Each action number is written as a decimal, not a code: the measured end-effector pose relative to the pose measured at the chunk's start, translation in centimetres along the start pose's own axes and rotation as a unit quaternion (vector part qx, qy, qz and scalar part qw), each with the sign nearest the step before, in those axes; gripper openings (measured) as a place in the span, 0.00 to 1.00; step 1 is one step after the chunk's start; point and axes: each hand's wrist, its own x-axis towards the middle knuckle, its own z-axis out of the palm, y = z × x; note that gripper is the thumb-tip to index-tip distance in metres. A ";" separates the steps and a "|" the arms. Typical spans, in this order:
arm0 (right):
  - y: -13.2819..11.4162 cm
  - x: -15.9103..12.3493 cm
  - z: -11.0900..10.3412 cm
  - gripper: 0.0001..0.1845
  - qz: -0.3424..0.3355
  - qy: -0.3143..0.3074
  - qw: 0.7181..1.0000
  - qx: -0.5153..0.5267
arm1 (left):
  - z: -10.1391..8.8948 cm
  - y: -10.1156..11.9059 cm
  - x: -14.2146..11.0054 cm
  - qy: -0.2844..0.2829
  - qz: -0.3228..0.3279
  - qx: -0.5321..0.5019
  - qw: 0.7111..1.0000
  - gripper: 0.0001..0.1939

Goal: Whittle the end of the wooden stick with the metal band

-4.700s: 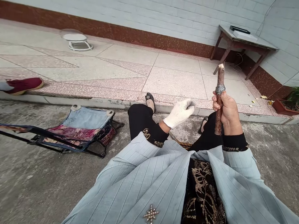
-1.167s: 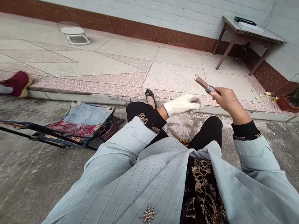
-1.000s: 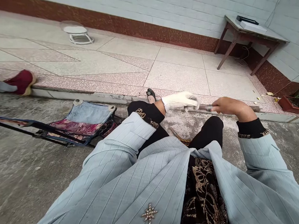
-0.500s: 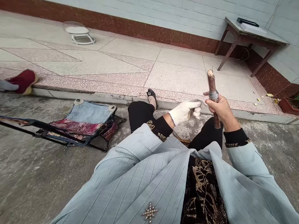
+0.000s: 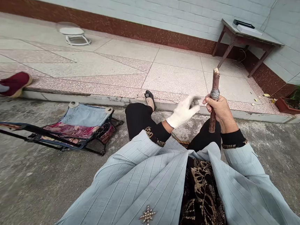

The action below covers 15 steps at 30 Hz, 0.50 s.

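My right hand, bare, is wrapped round a short brown wooden stick and keeps it nearly upright. The stick's top end is pale and roughly broken. A band of grey wire or cord is wound round it just above my grip. My left hand wears a white knit glove and is just left of the stick, apart from it. Its fingers are partly bent, with a gap between thumb and fingertips, and slightly blurred. I see nothing between them.
A folding chair with denim and floral cloth stands at left, near another person's red shoe. Ahead runs a raised tiled step. A white stool, a wooden table and a planter stand farther off.
My left hand's fingers have gone from pinched close by the stick to spread, and the hand has moved slightly left. The stick has turned from leaning left to nearly upright.
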 end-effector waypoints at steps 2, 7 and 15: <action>-0.1 0.0 0.0 0.16 0.017 -0.009 0.999 0.025 | -0.7 -0.3 0.1 0.055 0.099 0.132 0.985 0.23; -0.3 0.0 0.0 0.17 0.060 -0.039 0.994 0.085 | -2.7 -0.9 0.8 0.038 0.252 0.317 0.914 0.17; -0.5 0.0 -0.2 0.19 0.051 -0.055 0.994 0.080 | -4.0 -0.4 1.0 0.034 0.266 0.379 0.886 0.17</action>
